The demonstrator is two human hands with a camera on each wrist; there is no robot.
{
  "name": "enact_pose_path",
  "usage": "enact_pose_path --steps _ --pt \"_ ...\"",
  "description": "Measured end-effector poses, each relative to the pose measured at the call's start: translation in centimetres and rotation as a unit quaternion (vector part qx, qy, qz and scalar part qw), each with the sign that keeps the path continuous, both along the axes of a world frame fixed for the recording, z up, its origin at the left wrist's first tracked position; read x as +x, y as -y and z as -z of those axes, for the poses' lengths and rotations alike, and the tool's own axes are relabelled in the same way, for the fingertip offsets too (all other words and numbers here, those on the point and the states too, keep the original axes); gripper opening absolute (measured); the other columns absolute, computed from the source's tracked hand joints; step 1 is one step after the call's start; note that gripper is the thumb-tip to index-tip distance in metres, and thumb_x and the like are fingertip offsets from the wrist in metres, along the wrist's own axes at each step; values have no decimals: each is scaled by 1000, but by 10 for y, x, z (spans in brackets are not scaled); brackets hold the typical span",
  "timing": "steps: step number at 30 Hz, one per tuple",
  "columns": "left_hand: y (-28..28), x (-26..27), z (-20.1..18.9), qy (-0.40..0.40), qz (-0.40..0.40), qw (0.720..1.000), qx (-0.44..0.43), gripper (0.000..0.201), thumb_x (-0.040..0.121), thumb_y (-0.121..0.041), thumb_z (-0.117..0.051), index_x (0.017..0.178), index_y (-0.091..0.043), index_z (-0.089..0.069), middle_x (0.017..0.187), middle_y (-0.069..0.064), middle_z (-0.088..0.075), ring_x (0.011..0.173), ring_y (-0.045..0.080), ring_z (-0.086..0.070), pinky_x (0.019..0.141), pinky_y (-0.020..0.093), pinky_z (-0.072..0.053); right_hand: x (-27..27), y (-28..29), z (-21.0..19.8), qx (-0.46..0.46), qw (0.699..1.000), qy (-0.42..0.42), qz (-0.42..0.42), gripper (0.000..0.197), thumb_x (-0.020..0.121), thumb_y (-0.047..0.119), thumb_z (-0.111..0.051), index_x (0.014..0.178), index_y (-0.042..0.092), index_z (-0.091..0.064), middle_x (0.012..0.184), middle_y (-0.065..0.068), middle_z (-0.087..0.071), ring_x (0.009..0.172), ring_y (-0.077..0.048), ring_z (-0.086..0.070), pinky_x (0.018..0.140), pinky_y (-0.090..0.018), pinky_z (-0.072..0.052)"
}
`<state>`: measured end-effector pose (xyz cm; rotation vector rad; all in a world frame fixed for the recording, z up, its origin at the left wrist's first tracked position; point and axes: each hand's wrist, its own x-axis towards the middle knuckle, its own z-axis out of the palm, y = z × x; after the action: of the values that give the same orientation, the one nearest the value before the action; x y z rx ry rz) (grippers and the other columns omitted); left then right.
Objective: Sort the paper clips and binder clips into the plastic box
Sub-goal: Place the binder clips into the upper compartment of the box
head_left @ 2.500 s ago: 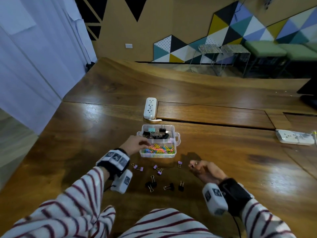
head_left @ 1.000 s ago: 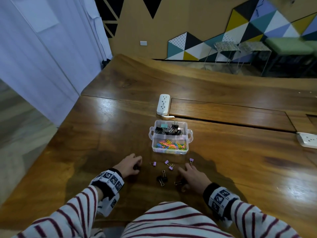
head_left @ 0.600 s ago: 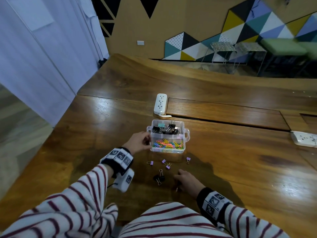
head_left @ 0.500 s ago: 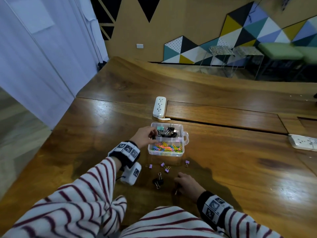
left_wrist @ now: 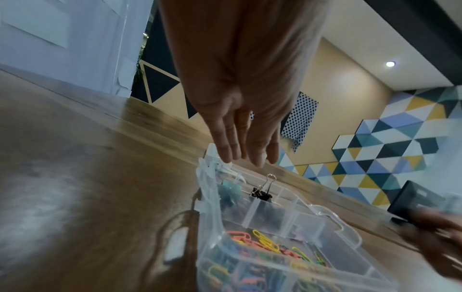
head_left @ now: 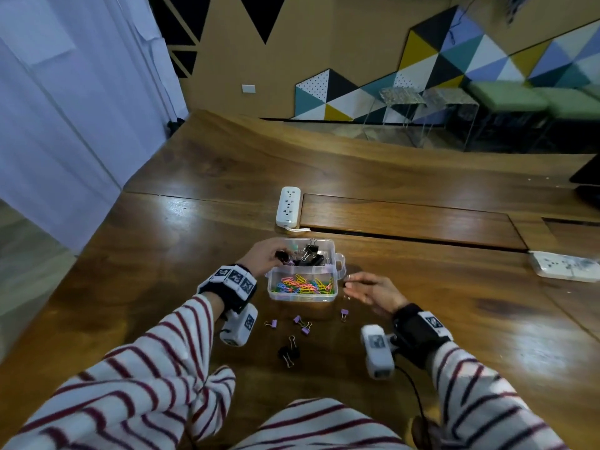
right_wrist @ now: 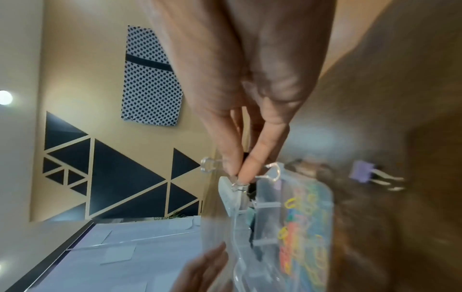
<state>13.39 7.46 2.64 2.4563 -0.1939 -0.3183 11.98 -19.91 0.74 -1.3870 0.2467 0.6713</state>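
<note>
My right hand (head_left: 370, 289), just right of the plastic box (head_left: 328, 295) at centre frame, pinches a black binder clip (right_wrist: 246, 158) between thumb and forefinger; my left hand (left_wrist: 243, 126) hangs over the box's far left corner, fingers straight and together, empty in the wrist view. If I let go too early, the clip could hit the rim and bounce onto the table (head_left: 454, 287), or land among the paper clips (head_left: 303, 285) in the near compartment.

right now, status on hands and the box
Left hand open over plastic box. Right hand pinches a black binder clip at box's right. Clips remain on table; nothing blocking.
</note>
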Motion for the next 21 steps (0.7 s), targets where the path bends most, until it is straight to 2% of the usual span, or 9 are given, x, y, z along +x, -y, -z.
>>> enact_pose_path --steps 1,3,5,7,9,11,15,18,21 --pt "-4 -8 -2 11 -8 1000 2 30 83 1 -57 111 -10 -61 128 8 -54 119 20 -49 103 32 -40 11 -8 -5 17 1000 3 24 14 83 -9 -53 85 2 -60 89 -12 -64 84 -18 -64 83 -26 -54" --pt "-13 -26 -3 14 -18 1000 8 28 85 -1 -55 111 -10 -61 124 11 -55 113 21 -53 101 35 -44 33 -28 -13 12 998 27 61 15 83 -12 -51 82 2 -57 91 -12 -61 83 -18 -61 71 -20 -58" --pt "-18 -46 -1 6 -26 999 25 26 86 -2 -54 110 -9 -61 121 13 -53 108 21 -55 98 33 -46 52 -49 -17 -52 994 67 65 17 84 -8 -54 79 8 -58 93 -13 -62 82 -18 -61 70 -23 -57" --pt "-19 -67 3 -18 -46 998 37 24 87 -8 -56 111 -10 -60 120 10 -52 105 17 -55 97 27 -46 65 -64 -19 -161 980 115 12 15 84 -2 -56 84 12 -61 98 -12 -63 88 -21 -62 86 -37 -52" --pt "-14 -88 9 -52 -55 996 45 27 86 -17 -60 113 -14 -57 121 7 -49 106 16 -54 94 25 -45 69 -72 -22 -220 964 133 -59 21 86 -3 -52 88 14 -63 98 -10 -62 90 -20 -61 79 -35 -52" --pt "-6 -106 19 -104 -52 992 57 45 81 -27 -66 122 -18 -49 128 4 -42 111 16 -50 94 24 -44 64 -74 -24 -247 953 141 -107 26 87 -6 -47 98 11 -63 95 -4 -60 82 -15 -58 60 -21 -46" --pt "14 -129 40 -140 -9 984 112 98 63 -42 -78 141 -21 -22 141 7 -21 129 22 -32 103 35 -42 45 -64 -25 -318 907 244 -130 26 88 -4 -50 104 9 -64 98 2 -58 91 -12 -54 61 -8 -43" --pt "25 -131 52 -121 13 978 168 116 57 -50 -79 145 -20 -10 144 11 -16 132 27 -26 107 41 -39 18 -42 -19 -365 880 278 -124 19 87 1 -53 99 9 -65 98 1 -61 91 -13 -57 82 -23 -48" --pt "31 -127 59 -98 16 975 201 113 55 -51 -80 143 -19 -17 139 10 -21 128 27 -28 105 41 -39 -6 -9 5 -444 852 249 -122 17 86 4 -54 96 14 -65 105 -8 -67 95 -26 -63 90 -39 -51"
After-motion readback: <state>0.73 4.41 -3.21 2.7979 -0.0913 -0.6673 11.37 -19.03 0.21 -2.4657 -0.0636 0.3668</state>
